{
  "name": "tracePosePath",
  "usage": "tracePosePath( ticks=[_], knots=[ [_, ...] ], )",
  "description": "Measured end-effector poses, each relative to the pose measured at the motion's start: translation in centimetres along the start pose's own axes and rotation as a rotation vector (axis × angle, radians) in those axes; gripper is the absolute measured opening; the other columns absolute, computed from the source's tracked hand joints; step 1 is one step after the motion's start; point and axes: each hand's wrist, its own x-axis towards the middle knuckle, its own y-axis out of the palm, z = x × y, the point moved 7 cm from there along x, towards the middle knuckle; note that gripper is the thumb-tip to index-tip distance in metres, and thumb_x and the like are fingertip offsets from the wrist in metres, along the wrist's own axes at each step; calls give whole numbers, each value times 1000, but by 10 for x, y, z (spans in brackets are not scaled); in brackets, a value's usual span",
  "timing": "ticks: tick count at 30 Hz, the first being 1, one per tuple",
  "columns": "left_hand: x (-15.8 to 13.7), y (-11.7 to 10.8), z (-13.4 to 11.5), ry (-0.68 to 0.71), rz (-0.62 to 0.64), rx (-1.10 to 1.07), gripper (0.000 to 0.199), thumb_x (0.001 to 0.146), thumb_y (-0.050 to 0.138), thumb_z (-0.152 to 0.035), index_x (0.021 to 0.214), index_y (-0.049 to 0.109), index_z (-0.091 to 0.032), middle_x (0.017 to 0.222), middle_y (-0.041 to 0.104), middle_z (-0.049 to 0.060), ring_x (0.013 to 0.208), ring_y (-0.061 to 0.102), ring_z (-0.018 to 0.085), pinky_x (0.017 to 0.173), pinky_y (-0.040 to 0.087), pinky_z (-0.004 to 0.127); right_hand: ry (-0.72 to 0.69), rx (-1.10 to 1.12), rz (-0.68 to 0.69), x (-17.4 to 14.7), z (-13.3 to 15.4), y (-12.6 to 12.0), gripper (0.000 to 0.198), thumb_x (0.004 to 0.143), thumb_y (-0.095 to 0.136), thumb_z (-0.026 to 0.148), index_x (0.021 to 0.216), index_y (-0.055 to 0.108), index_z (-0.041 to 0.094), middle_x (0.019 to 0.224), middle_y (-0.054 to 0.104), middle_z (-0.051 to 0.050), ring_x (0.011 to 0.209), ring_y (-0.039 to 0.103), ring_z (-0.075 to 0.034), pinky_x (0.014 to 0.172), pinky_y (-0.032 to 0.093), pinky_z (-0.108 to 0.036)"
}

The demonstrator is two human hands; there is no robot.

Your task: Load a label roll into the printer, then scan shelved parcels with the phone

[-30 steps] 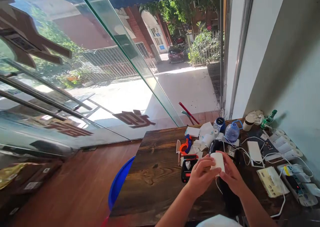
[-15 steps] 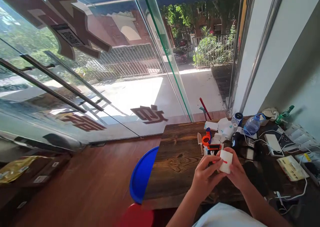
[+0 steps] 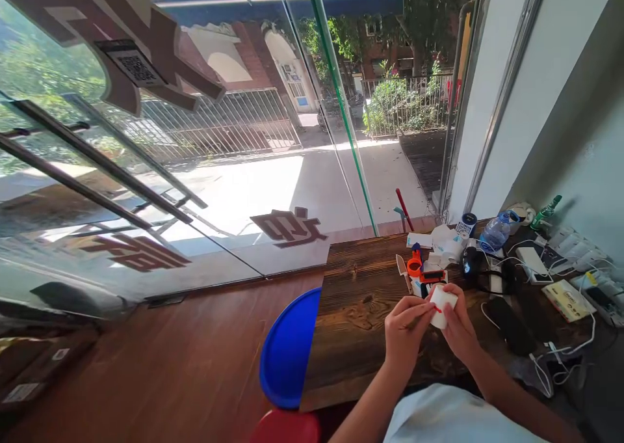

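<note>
- Dark-stained wood is what the table (image 3: 361, 313) is made of, and everything else can be placed off it.
- A small white roll (image 3: 441, 304) with a bit of red on it is held just above the table's middle, pinched from both sides.
- The left hand (image 3: 404, 329) is closed on the roll's left side, fingertips (image 3: 425, 308) pressed against it.
- The right hand (image 3: 458, 329) is wrapped round the roll's right side, thumb on top, so it's clamped between the two hands.
- Just behind the roll, further up the table, an orange tool (image 3: 415, 265) is seen next to a pile of white paper scraps (image 3: 441, 248).
- A water bottle (image 3: 494, 233) is lying near the table's far edge, close to the wall.
- White cables (image 3: 507, 264) and a few boxes are spread over the table's right end.
- A blue stool (image 3: 287, 349) is tucked against the table's left edge, with a red one (image 3: 285, 427) below it.
- Past the table's far side, a glass door (image 3: 195, 137) is seen, with a sunny yard outside.
</note>
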Motion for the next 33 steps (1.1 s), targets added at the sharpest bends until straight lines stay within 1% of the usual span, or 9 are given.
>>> tracePosePath(
  ticks=[8,11,15,18,20,25,28,31,33],
  knots=[
    [0,-16,10,-52,-36,-89,15,84,78,-40,86,83,-27,80,75,6,69,70,16,61,57,22,-57,-50,-18,0,4,19,31,94,62,51,116,46,38,111,65,-3,99,64,-24,88,53,-40],
    [5,-18,18,-123,-6,-132,22,81,79,-47,82,83,-25,79,74,7,70,69,17,61,57,23,-73,-67,-11,2,4,21,30,94,63,51,116,47,37,109,65,-3,96,64,-23,84,52,-39],
    [13,-18,24,-195,77,-167,29,76,82,-52,79,83,-23,78,73,8,69,68,17,60,57,24,-87,-93,-4,5,2,22,29,94,65,49,115,49,36,109,65,-2,96,62,-22,88,50,-38],
    [18,-19,24,-191,132,-165,27,78,81,-50,77,83,-23,79,74,8,71,68,18,64,58,25,-94,-95,3,8,1,22,27,95,63,48,116,49,37,109,65,-1,94,63,-21,88,50,-38],
    [20,-19,24,-188,139,-183,26,79,81,-49,77,83,-23,80,74,8,71,68,17,65,58,26,-99,-93,11,12,1,23,26,96,63,47,116,49,37,111,64,-1,95,62,-20,88,50,-38],
    [25,-24,21,-139,24,-212,19,78,82,-43,86,84,-26,81,75,7,68,68,16,62,57,25,-130,-74,27,22,8,33,24,96,62,47,115,51,39,113,63,-1,100,62,-20,90,51,-37],
    [29,-24,17,-102,18,-189,16,80,81,-42,86,84,-27,81,75,7,68,67,16,63,58,26,-143,-65,34,25,11,37,22,98,59,46,116,51,39,112,63,-1,98,62,-20,87,52,-36],
    [33,-23,19,-129,47,-184,21,78,82,-46,81,83,-25,78,74,7,67,66,16,62,57,26,-145,-68,35,26,12,37,20,99,57,46,116,50,38,112,61,-2,95,62,-20,83,52,-36],
    [35,-21,23,-169,73,-207,25,75,84,-49,78,83,-24,77,73,8,66,66,16,60,56,25,-141,-79,33,26,12,35,20,98,59,46,115,50,37,111,60,-1,96,61,-20,84,51,-36]
  ],
)
